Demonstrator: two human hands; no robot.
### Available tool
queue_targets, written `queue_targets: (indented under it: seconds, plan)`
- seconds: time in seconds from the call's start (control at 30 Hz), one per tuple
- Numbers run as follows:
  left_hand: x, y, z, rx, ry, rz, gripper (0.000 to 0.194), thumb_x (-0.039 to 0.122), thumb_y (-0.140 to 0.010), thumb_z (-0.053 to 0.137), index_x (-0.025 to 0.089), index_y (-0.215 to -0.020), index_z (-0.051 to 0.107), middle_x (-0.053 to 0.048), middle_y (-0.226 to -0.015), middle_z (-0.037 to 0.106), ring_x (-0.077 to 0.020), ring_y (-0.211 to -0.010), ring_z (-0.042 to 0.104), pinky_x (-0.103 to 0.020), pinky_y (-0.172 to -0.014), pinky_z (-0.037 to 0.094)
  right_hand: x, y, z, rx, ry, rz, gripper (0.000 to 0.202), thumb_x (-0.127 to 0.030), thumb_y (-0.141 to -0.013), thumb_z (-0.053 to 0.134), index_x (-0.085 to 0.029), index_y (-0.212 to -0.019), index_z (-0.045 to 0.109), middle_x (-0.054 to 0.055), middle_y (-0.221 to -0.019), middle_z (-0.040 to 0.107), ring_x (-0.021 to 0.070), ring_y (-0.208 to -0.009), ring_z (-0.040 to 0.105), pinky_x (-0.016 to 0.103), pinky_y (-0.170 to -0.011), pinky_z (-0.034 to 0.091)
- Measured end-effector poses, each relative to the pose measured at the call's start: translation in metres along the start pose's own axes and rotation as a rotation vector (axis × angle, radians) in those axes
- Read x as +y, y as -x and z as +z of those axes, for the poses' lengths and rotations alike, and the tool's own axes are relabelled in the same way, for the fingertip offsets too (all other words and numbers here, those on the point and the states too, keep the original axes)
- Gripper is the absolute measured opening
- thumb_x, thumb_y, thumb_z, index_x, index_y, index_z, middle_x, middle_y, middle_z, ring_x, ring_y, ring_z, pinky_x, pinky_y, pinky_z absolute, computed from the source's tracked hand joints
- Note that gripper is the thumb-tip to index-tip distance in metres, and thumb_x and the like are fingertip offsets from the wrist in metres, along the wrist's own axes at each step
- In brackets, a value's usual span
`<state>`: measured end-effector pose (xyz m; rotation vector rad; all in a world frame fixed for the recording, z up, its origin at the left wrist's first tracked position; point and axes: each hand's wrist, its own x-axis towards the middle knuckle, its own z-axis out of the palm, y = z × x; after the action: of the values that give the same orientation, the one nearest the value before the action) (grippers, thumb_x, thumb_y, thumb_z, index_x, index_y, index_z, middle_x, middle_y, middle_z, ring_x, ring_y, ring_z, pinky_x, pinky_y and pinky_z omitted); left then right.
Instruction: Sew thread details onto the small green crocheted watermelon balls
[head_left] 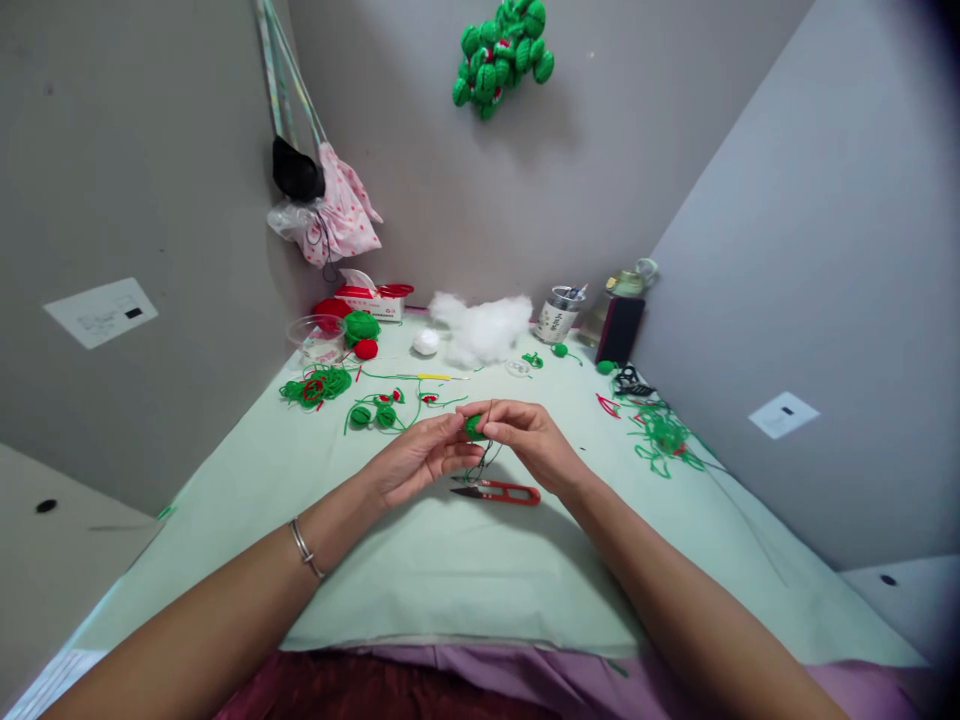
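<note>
over the middle of the table (450, 570) our left hand (411, 462) and right hand (534, 440) pinch a green crocheted ball (473, 427); red snips (499, 491) lie just beneath, green yarn scraps (664, 437) at the right edge, stuffing (484, 327) along the far edge.

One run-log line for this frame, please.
left hand: holds green crochet piece | right hand: pinches same piece, dark thread hanging | red snips: on table beneath hands | stuffing: far edge

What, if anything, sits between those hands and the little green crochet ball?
Nothing visible does. The left hand and right hand both pinch the green crochet ball directly. The red thread snips lie on the table beneath them.
</note>
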<state>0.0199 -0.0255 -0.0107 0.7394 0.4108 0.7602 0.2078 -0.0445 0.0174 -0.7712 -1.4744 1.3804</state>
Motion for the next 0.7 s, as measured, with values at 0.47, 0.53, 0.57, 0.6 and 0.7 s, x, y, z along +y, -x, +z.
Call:
queue_targets:
  seconds: [0.47,0.53,0.57,0.6,0.7]
  plan:
    - [0.022,0.001,0.001,0.241,0.106,0.224,0.026,0.008,-0.082,0.063,0.013,-0.107,0.067,-0.004,-0.091,0.070,-0.0131,-0.084,0.070,-0.025,-0.086,0.058,-0.016,0.004,-0.011,0.364,-0.013,0.008,0.019,-0.036,-0.077,0.075,-0.018,-0.085,0.073,0.000,-0.066,0.063,0.0093,-0.060,0.053,0.022,-0.056,0.043]
    - [0.022,0.000,-0.001,0.244,0.092,0.190,0.023,0.010,-0.083,0.063,0.012,-0.105,0.068,-0.005,-0.090,0.070,-0.0135,-0.084,0.069,-0.026,-0.087,0.058,-0.014,0.007,-0.003,0.256,0.068,0.071,0.023,-0.039,-0.078,0.074,-0.016,-0.082,0.071,0.000,-0.062,0.062,0.0094,-0.053,0.050,0.023,-0.053,0.041]
    - [0.021,0.000,-0.002,0.237,0.079,0.175,0.023,0.010,-0.083,0.064,0.012,-0.105,0.068,-0.005,-0.090,0.070,-0.0136,-0.083,0.069,-0.026,-0.087,0.058,-0.012,0.008,0.002,0.208,0.113,0.107,0.024,-0.040,-0.079,0.073,-0.016,-0.081,0.071,0.000,-0.061,0.062,0.0093,-0.052,0.049,0.024,-0.052,0.041]
    - [0.019,0.000,-0.001,0.229,0.063,0.165,0.023,0.011,-0.083,0.065,0.012,-0.106,0.068,-0.005,-0.090,0.069,-0.0135,-0.083,0.069,-0.027,-0.088,0.057,-0.010,0.010,0.007,0.169,0.155,0.139,0.025,-0.040,-0.080,0.072,-0.015,-0.080,0.070,0.000,-0.059,0.062,0.0092,-0.050,0.048,0.024,-0.052,0.040]
    - [0.016,0.001,0.001,0.206,0.002,0.159,0.026,0.013,-0.082,0.067,0.014,-0.107,0.068,-0.004,-0.092,0.068,-0.0128,-0.083,0.068,-0.027,-0.090,0.056,-0.005,0.011,0.015,0.112,0.240,0.194,0.026,-0.041,-0.081,0.070,-0.015,-0.078,0.069,0.000,-0.057,0.060,0.0091,-0.050,0.047,0.024,-0.052,0.037]
